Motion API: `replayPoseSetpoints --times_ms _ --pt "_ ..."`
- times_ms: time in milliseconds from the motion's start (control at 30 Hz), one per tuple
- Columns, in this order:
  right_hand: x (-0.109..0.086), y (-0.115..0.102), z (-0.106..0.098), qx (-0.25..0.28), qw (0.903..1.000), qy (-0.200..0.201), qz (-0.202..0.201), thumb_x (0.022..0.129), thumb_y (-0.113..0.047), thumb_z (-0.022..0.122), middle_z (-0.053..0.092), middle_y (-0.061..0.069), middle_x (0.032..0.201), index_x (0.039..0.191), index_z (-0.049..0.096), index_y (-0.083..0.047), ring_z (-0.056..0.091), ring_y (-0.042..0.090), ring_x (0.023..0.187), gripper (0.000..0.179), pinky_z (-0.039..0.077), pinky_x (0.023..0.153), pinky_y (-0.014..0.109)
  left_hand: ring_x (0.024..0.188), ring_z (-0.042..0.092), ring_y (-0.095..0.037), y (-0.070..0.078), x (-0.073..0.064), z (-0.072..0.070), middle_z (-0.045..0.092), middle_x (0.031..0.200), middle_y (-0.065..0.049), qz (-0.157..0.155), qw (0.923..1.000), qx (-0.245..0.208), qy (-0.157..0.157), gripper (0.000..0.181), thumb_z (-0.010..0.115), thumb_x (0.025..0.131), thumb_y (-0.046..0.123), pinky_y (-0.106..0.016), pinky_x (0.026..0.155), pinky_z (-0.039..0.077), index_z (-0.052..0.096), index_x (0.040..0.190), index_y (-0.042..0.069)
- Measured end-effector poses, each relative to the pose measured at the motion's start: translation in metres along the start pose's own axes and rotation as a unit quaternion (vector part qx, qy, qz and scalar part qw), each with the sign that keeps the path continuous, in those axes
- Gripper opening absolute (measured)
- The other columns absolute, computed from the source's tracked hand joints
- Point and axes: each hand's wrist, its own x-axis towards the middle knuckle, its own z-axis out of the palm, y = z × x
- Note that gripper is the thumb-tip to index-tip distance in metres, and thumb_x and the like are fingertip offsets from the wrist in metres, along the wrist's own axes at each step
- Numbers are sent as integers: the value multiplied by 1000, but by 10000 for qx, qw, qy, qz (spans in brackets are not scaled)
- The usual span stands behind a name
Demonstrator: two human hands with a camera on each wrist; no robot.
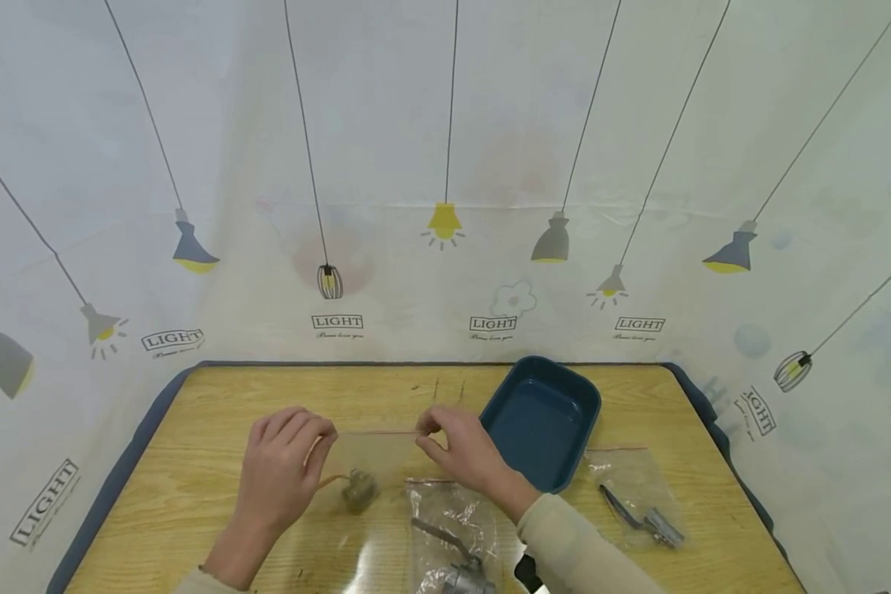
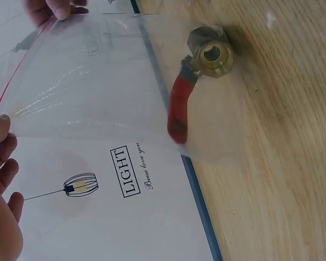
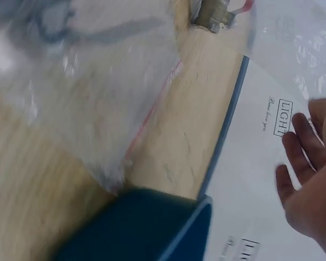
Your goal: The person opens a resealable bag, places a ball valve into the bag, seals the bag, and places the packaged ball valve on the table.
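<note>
A clear zip bag (image 2: 103, 81) with a red closure strip hangs stretched between my two hands. At one end of the strip, my left hand (image 1: 282, 462) pinches the bag between thumb and fingers. My right hand (image 1: 464, 450) pinches the other end, its remaining fingers loosely spread in the right wrist view. A brass ball valve (image 2: 212, 57) with a red lever (image 2: 179, 109) lies low inside the bag. From the head view, the valve (image 1: 359, 490) shows through the plastic close over the wooden table.
Just right of the held bag lies another zip bag (image 1: 434, 503) with a grey lever-handled valve (image 1: 464, 577). A dark blue tray (image 1: 591, 412) stands behind my right forearm. Farther right is a bagged valve (image 1: 661, 526) with a dark lever. A lamp-printed curtain (image 1: 386, 165) surrounds the table (image 1: 215, 412).
</note>
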Motion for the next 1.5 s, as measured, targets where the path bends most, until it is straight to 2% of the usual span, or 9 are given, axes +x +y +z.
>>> replayPoseSetpoints --times_ms 133,333,567,700,833,933,1067,1233,1500 --pt "0 5 7 1244 9879 -662 652 97 -29 60 66 2 115 120 61 -17 61 20 108 26 50 86 37 95 60 -25 1 -1 0 68 85 -1 -71 10000 -34 -38 8 67 87 20 -43 85 41 67 86 12" --pt "1 8 26 1905 9680 -1286 1010 96 -30 61 67 7 121 126 64 -13 59 22 112 36 47 92 41 93 60 -24 1 -2 0 68 83 -1 -77 9998 -132 115 14 64 91 25 -42 84 40 68 86 13" --pt "5 5 48 2112 9655 -1251 867 92 -29 67 68 5 123 126 66 -14 61 22 111 37 50 86 26 86 60 -23 6 2 -1 67 78 1 44 9974 -309 652 37 50 100 40 -41 80 40 68 82 12" --pt "6 2 56 2244 9638 -1111 915 90 -27 69 68 4 124 123 68 -17 62 24 112 34 51 83 23 89 61 -22 7 1 -5 68 80 1 -133 9985 -333 415 28 58 97 35 -40 83 39 69 84 13" --pt "7 -1 60 2376 9623 -958 912 90 -25 70 72 4 113 111 74 -15 66 16 100 24 52 77 20 90 61 -23 6 -1 -6 69 81 1 -261 9987 -363 232 10 71 87 22 -41 85 39 69 85 13" --pt "8 -2 62 2385 9638 -906 772 92 -25 67 74 4 104 103 76 -13 66 6 89 18 52 76 19 90 62 -24 3 -2 -6 69 81 0 -307 9988 -314 221 8 75 81 17 -43 85 41 69 84 12" --pt "8 -2 61 2298 9664 -972 611 97 -27 60 73 9 98 101 73 -10 59 -1 78 22 50 72 18 89 63 -24 -3 -4 -7 70 81 0 -390 9987 -213 234 10 77 78 15 -45 85 42 70 84 12" --pt "6 -3 59 2286 9647 -1153 619 100 -28 54 69 11 95 103 70 -11 54 2 73 23 47 66 19 87 63 -24 -7 -6 -7 69 80 1 -399 9986 -179 287 13 79 75 12 -45 84 42 70 84 12" --pt "4 -7 60 2398 9557 -1542 728 101 -25 51 69 3 97 100 65 -12 65 16 88 19 51 75 19 86 61 -24 -14 -9 -9 69 78 1 -434 9987 -63 263 14 80 74 13 -46 83 43 70 83 13"
